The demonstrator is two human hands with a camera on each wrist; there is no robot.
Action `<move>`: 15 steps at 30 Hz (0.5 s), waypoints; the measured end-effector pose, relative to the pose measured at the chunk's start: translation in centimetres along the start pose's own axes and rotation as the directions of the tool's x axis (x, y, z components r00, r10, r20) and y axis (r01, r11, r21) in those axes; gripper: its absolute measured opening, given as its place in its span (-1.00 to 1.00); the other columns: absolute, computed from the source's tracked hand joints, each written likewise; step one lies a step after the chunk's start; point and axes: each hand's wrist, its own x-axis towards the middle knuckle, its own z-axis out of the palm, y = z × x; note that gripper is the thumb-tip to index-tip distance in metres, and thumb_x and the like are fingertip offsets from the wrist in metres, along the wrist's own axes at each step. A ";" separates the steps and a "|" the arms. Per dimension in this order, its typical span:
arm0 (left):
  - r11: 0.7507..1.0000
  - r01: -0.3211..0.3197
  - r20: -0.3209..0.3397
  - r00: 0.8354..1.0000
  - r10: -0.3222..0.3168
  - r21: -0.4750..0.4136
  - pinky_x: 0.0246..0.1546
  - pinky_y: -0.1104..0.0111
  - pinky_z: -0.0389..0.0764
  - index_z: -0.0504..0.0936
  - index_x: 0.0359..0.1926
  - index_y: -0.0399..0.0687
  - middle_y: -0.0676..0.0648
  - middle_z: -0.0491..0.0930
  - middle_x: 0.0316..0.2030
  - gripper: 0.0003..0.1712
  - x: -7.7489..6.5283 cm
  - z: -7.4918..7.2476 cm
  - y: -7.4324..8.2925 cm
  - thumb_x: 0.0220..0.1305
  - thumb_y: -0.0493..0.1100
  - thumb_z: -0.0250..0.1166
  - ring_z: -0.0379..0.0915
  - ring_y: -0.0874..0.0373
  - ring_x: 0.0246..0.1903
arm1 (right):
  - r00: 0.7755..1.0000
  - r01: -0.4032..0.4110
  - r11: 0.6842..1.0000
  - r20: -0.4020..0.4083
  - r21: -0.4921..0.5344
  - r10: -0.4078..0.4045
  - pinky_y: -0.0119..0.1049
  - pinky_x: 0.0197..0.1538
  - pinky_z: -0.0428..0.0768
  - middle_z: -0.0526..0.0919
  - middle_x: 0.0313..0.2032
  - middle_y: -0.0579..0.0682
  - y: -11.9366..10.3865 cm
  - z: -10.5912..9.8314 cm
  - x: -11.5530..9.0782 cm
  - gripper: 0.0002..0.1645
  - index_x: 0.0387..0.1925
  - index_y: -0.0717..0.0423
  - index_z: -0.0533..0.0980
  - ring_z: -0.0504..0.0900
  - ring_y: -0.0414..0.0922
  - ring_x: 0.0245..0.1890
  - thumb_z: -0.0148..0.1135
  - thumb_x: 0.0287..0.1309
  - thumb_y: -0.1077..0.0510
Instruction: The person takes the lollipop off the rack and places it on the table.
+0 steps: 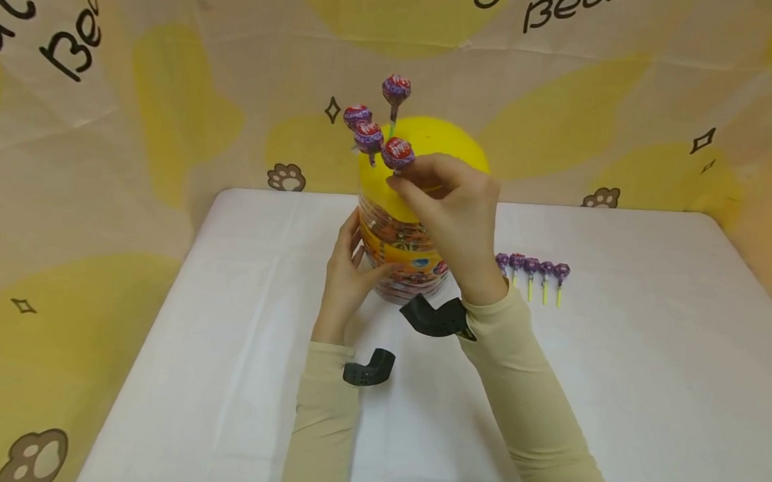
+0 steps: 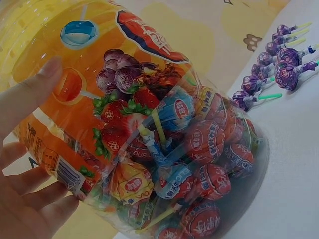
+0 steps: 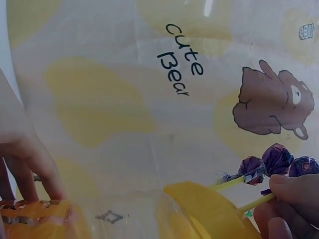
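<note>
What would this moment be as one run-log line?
left hand: grips candy jar | right hand: pinches lollipop by yellow lid | other lollipops: at lid | lollipop row: on white table, right of jar

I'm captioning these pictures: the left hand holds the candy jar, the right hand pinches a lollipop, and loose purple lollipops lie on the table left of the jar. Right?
Not quite: the loose purple lollipops lie on the table right of the candy jar, as the head view shows. The left hand holds it, and the right hand pinches a lollipop.
</note>
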 end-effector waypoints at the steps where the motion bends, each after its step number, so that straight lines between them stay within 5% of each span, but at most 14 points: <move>1: 1.000 0.001 -0.001 1.000 -0.001 -0.002 0.36 0.20 0.13 -0.03 0.45 -0.16 -0.15 0.00 0.42 -0.01 0.0 0.0 0.1 0.11 -0.37 0.36 -0.03 -0.06 0.38 | 1.000 -0.001 1.000 -0.003 0.006 0.001 -0.37 -0.31 0.69 0.71 -0.42 0.13 0.0 0.0 0.0 -0.85 -0.37 0.35 0.66 0.69 -0.10 -0.43 0.41 -0.01 0.31; 11: 1.000 0.009 -0.002 1.000 -0.009 -0.007 0.36 0.19 0.13 -0.03 0.45 -0.17 -0.16 0.01 0.42 -0.01 0.0 -0.1 0.1 0.11 -0.36 0.37 -0.03 -0.06 0.38 | 0.992 -0.127 0.975 0.011 0.182 0.127 -0.29 -0.13 0.67 0.71 -0.32 0.16 -0.4 -0.3 0.1 -0.82 -0.30 0.40 0.64 0.69 -0.12 -0.32 0.37 0.02 0.35; 15: 1.000 0.012 -0.001 1.000 -0.012 -0.018 0.36 0.24 0.13 -0.02 0.45 -0.07 -0.08 0.01 0.43 0.03 0.6 0.0 -1.6 0.08 -0.30 0.40 -0.03 -0.01 0.39 | 0.983 -0.182 0.953 0.016 0.242 0.184 -0.25 -0.11 0.67 0.70 -0.31 0.13 -0.3 -0.6 0.0 -0.82 -0.29 0.39 0.64 0.68 -0.11 -0.30 0.35 0.04 0.33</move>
